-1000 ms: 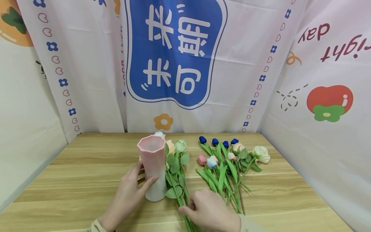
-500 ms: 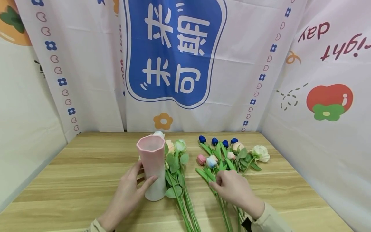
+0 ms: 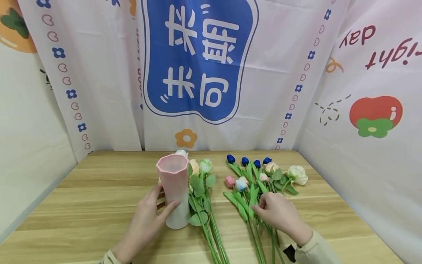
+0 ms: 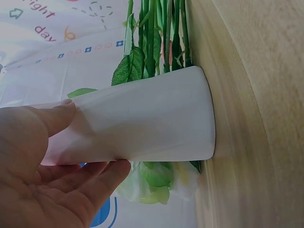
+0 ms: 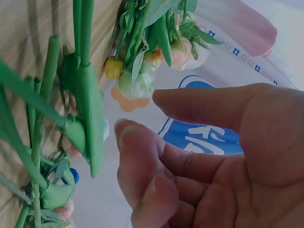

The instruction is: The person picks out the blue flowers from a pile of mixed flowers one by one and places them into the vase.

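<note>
My left hand (image 3: 145, 217) grips a tall, pink-to-white vase with a wavy rim (image 3: 176, 190). My right hand (image 3: 280, 214), thumb and fingertips slightly parted around nothing, is just beside green-stemmed blue and pastel tulips (image 3: 253, 198); pale, leafy-stemmed flowers (image 3: 198, 189) lie between my hands.

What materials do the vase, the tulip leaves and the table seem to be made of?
Vase: probably ceramic, possibly plastic; smooth, satin surface. Tulip leaves: likely molded plastic; thick, evenly green, smooth. Table: seemingly matte wood or laminate; visible grain fits both.
</note>
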Motion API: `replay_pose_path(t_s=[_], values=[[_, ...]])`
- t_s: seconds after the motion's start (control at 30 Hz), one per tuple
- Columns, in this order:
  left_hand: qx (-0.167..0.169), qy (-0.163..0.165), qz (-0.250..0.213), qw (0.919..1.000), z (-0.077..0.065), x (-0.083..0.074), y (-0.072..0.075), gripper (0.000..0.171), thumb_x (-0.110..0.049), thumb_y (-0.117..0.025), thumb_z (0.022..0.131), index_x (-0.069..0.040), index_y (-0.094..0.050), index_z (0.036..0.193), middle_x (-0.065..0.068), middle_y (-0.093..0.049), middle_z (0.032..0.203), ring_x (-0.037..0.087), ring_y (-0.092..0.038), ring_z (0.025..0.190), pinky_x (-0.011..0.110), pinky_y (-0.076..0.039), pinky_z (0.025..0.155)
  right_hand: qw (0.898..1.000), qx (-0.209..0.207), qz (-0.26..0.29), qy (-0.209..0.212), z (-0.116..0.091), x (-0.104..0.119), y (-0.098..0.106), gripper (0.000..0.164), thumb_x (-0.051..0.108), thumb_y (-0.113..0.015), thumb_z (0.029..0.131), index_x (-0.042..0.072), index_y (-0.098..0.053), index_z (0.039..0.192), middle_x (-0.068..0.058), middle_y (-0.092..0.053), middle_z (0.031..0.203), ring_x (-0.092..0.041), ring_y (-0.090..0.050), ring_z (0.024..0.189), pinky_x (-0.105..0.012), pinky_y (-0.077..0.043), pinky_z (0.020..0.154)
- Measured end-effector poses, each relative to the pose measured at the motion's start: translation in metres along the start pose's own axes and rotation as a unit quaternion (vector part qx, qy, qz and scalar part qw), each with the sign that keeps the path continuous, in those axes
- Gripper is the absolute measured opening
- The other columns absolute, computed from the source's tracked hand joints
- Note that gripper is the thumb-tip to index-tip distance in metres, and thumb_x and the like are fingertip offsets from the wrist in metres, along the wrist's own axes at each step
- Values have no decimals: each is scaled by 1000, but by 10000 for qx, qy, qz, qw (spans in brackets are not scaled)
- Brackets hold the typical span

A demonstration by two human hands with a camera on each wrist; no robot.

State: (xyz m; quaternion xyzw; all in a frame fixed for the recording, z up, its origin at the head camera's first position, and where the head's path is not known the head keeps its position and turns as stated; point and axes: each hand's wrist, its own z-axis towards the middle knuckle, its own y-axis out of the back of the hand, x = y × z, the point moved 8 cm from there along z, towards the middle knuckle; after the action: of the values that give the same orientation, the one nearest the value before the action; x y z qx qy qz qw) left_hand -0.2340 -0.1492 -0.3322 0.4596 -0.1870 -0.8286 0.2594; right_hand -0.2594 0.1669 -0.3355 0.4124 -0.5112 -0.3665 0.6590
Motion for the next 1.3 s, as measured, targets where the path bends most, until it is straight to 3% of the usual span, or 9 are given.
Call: replay_pose_path(t_s=[0.23, 0.43, 0.63, 0.73, 0.97, 1.17, 1.3], values=[[43, 73, -12, 10000, 0, 0, -2, 66, -34, -67, 79, -6, -38, 131, 10, -49, 120, 21, -54, 100, 25, -52, 75, 9997, 229, -89, 28, -1, -3, -8, 44, 32, -67, 79, 15, -40, 48, 8, -24, 41, -6, -22, 36, -17, -16, 34], [41, 98, -13, 9999, -1, 1, -2, 67, -35, -67, 79, -5, -37, 131, 11, -49, 121, 22, -54, 100, 26, -52, 76, 9956, 886, -55, 304, -6, 3, -27, 49, 33, -68, 78, 18, -35, 45, 12, -20, 38, -3, -19, 33, -15, -16, 32], [28, 87, -35, 10000, -2, 1, -2, 66, -34, -67, 79, -6, -38, 131, 10, -49, 121, 21, -54, 100, 25, -52, 77, 9890, 1237, -116, 800, -11, 8, -39, 47, 16, -64, 74, 19, -29, 44, 12, -10, 42, -3, -8, 38, -16, -7, 35], [12, 49, -62, 10000, -1, 0, -2, 65, -32, -68, 79, -6, -38, 130, 10, -50, 120, 21, -54, 99, 25, -52, 76, 9889, 1190, -144, 875, -11, 9, -40, 43, 8, -59, 71, 19, -28, 44, 11, -9, 44, -4, -6, 40, -17, -5, 36], [28, 26, -23, 10000, 0, 0, -2, 66, -34, -66, 80, -6, -37, 131, 10, -49, 121, 21, -54, 100, 26, -52, 77, 9959, 768, -141, 456, -7, 6, -29, 38, -3, -47, 64, 19, -21, 49, 9, -6, 47, -6, -4, 43, -19, -5, 39], [34, 20, -21, 10000, 0, 0, -2, 66, -35, -66, 80, -6, -37, 132, 11, -49, 122, 22, -54, 100, 26, -52, 76, 9994, 128, -44, 327, -2, 11, -13, 42, 3, -53, 73, 17, -24, 46, 10, -9, 44, -4, -7, 39, -17, -5, 36], [12, 44, -20, 10000, -1, 1, -1, 65, -34, -66, 80, -6, -38, 131, 10, -49, 120, 21, -54, 99, 26, -52, 76, 9986, -71, 172, 498, 1, 24, -7, 44, 13, -59, 79, 17, -31, 45, 11, -16, 40, -2, -12, 35, -15, -8, 33]])
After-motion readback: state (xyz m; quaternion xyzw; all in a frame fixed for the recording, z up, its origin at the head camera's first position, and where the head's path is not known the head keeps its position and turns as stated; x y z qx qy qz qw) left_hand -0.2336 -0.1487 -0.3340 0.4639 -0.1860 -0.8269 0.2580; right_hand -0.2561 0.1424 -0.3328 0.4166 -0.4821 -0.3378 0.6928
